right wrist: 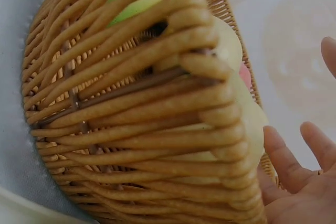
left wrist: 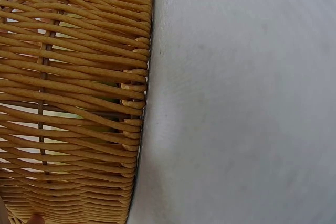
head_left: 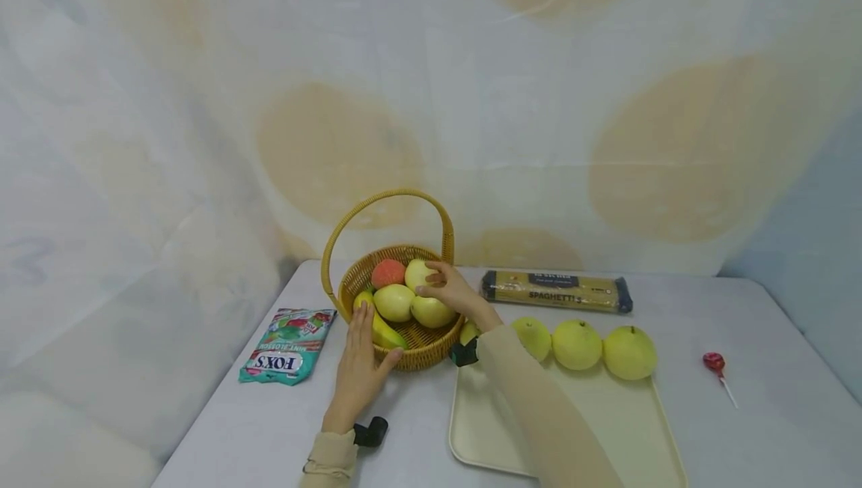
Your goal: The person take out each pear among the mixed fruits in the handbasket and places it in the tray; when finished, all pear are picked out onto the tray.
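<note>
In the head view, a golden-brown woven basket with a tall arched handle [head_left: 417, 359] stands on the pale table [head_left: 411, 439], just below the middle of the frame. The pale green round fruit [head_left: 414, 275] sits toward its upper right, immediately to the left of the fingertips of the right hand [head_left: 458, 295], which is the nearer hand. Being round, that fruit shows no clear long axis. Two pale green oval fruits [head_left: 393, 302] lie below it, and a red-orange round fruit [head_left: 388, 273] beside it on the left. The right hand's grip is parted, the thumb apart from the fingers, which overlap the fruit's right edge. The left hand [head_left: 360, 376] lies at the basket's lower left with straight fingers, near the yellow curved banana [head_left: 387, 334], whose long axis slopes from upper left to lower right.

In the left wrist view, the basket's wall fills the left side; only a fingertip [left wrist: 35, 219] shows at lower left, too little to tell that grip.

In the right wrist view, spread fingers [right wrist: 286, 158] reach in from the lower right beside pale fruit behind the rim; I cannot tell whether they touch it.
</note>
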A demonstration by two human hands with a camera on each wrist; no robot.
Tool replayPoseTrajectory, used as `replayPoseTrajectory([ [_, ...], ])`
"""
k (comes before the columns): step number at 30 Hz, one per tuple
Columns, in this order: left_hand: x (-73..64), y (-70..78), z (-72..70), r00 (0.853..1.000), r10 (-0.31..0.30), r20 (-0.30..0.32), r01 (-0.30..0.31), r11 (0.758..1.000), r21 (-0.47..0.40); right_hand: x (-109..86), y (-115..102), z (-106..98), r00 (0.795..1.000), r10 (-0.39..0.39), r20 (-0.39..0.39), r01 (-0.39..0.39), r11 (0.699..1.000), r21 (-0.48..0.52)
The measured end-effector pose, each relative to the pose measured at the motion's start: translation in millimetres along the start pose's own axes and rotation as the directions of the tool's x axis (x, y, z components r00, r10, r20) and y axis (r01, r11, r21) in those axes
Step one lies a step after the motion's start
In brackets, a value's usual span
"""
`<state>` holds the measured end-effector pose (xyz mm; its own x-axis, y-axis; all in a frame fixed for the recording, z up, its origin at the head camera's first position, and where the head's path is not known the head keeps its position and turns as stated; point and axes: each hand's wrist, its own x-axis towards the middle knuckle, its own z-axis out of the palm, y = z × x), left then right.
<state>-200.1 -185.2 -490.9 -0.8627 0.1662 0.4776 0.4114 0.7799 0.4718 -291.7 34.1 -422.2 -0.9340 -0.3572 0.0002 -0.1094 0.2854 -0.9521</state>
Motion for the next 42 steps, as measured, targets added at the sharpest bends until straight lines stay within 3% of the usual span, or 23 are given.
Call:
replayPoseTrajectory([
  [6, 3.0, -3.1, 2.8, 1.000, 0.004, 0.009, -0.004, 1.000, 0.003, 3.2, 0, 1, 0.999, 0.034, 0.011, -0.033, 0.997, -0.072],
  [13, 10.1, -2.7, 2.9, 1.000, 0.003, 0.025, -0.003, 1.000, -0.002, 5.7, -2, -3, 0.998, 0.057, 0.020, -0.055, 0.995, -0.089],
  [27, 5.9, -3.0, 2.5, 1.000, -0.012, 0.025, 0.012, 1.000, -0.003, 9.5, -1, 4, 0.993, 0.085, 0.085, -0.070, 0.984, -0.166],
  [31, 3.8, -4.0, 2.8, 1.000, -0.007, 0.017, 0.007, 1.000, -0.003, 8.4, -2, 9, 0.991, 0.099, 0.093, -0.074, 0.968, -0.242],
  [37, 1.3, -3.2, 0.8, 1.000, 0.001, 0.007, -0.001, 1.000, -0.007, 9.3, 0, 18, 0.984, 0.129, 0.126, -0.071, 0.920, -0.385],
  [42, 1.4, -1.5, -0.4, 1.000, -0.001, 0.010, 0.001, 1.000, -0.010, 8.3, -2, 19, 0.980, 0.149, 0.134, -0.083, 0.910, -0.407],
])
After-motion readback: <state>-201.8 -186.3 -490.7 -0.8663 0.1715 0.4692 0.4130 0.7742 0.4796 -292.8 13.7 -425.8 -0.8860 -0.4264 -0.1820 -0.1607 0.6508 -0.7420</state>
